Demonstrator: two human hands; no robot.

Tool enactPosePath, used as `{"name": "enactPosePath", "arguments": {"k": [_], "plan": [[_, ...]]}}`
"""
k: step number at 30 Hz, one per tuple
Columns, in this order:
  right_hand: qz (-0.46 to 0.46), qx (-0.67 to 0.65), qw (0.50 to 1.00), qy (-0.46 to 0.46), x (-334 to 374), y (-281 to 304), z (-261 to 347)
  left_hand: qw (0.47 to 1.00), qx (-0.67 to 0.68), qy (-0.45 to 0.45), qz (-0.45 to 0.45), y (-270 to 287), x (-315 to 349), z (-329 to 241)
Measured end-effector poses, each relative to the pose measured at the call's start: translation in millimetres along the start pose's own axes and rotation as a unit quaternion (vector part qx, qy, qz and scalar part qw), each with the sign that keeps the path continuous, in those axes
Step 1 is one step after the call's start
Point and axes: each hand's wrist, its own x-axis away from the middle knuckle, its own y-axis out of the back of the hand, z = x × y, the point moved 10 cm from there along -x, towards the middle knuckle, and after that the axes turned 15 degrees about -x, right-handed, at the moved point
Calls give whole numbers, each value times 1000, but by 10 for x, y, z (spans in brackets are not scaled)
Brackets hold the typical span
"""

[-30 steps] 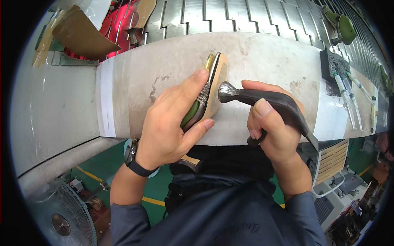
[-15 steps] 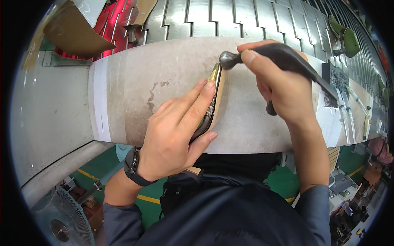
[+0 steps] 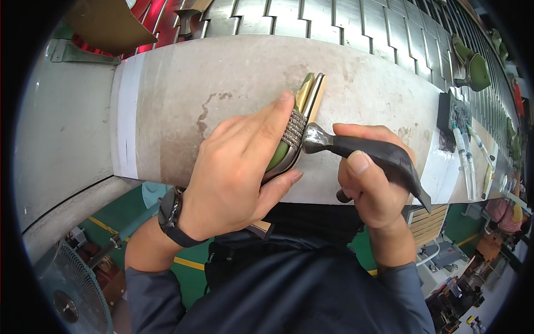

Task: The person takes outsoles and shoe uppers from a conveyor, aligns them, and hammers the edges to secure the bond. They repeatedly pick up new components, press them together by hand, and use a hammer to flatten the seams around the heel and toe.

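Observation:
A high-heeled shoe on a green last (image 3: 276,157) lies tilted on the bench, with a glittering stone-studded strap (image 3: 295,129) across it and a dark sole edge with a tan layer. My left hand (image 3: 236,161), a dark watch on its wrist, wraps over the shoe, fingers along the top and thumb by the near sole edge. Part of the shoe is hidden beneath the palm. In my right hand (image 3: 378,178) is a black shoemaker's hammer (image 3: 384,158), gripped around its head. The hammer's rounded metal face is at the sole edge beside the strap; it appears to touch.
The pale worktop (image 3: 183,100) runs across in front of me. At its right lie several syringes (image 3: 464,158) by a dark box (image 3: 453,114). A metal slat conveyor (image 3: 311,19) passes along the far side, carrying a green last (image 3: 475,69). A fan (image 3: 72,295) stands lower left.
My right hand has brought the hammer nearer me, from the shoe's far tip down to its side by the strap. The shoe has turned so more of its strap and green last show.

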Motion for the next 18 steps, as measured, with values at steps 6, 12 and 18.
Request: {"name": "enactPosePath", "arguments": {"k": [6,12,18], "plan": [[95,235,955,155,-28,-265,433,1000,-5,-2,-11,-8,-15,-22],[99,277,956,19,-107,-347,442,1000,2,6,-15,-14,25,4],[154,386,902,118,20,-565,589,999,-4,-6,-32,9,15,-35]]}}
